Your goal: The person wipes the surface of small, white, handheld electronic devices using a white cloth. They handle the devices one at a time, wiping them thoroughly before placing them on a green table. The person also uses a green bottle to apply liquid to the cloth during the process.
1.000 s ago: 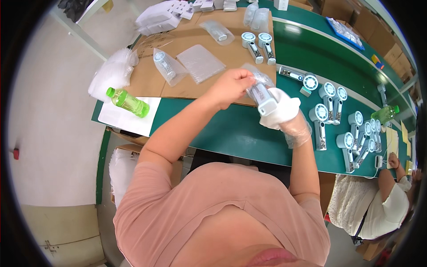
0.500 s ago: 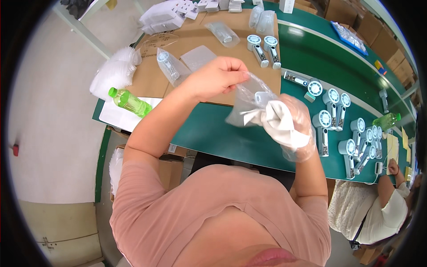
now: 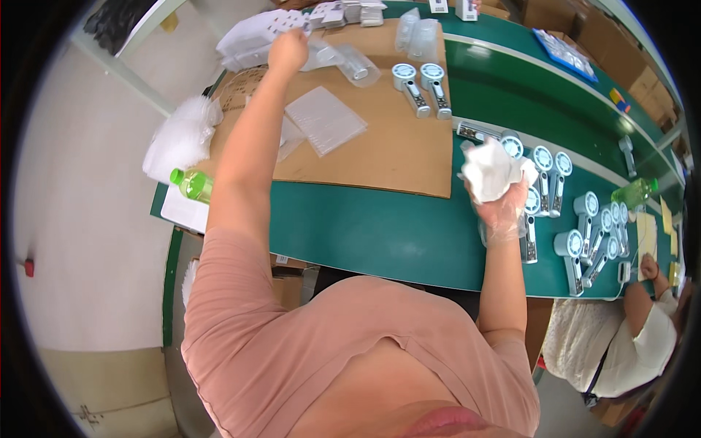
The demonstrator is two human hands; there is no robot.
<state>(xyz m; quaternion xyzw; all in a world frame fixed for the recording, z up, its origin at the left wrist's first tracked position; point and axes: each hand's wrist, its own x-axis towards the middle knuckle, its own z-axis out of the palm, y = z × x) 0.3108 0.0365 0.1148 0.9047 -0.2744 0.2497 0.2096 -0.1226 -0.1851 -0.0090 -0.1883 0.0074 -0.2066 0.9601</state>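
My left hand is stretched to the far left of the cardboard sheet. Its fingers are closed, seemingly on the edge of a clear bubble bag; the grip itself is partly hidden. Beside that lies another bagged item. In a clear plastic glove, my right hand grips a crumpled white cloth above the green table. Close to it are light-blue handheld fans with round heads, such as one fan; two more fans lie on the cardboard.
An empty bubble bag rests on the cardboard sheet. A stack of bags and a green-capped bottle stand at the left. White boxes line the back. At the right, a co-worker's hand is near several fans.
My left hand has moved away to the far left with the bubble bag, off the one I held before me. My right hand has shifted right, still holding the white cloth.
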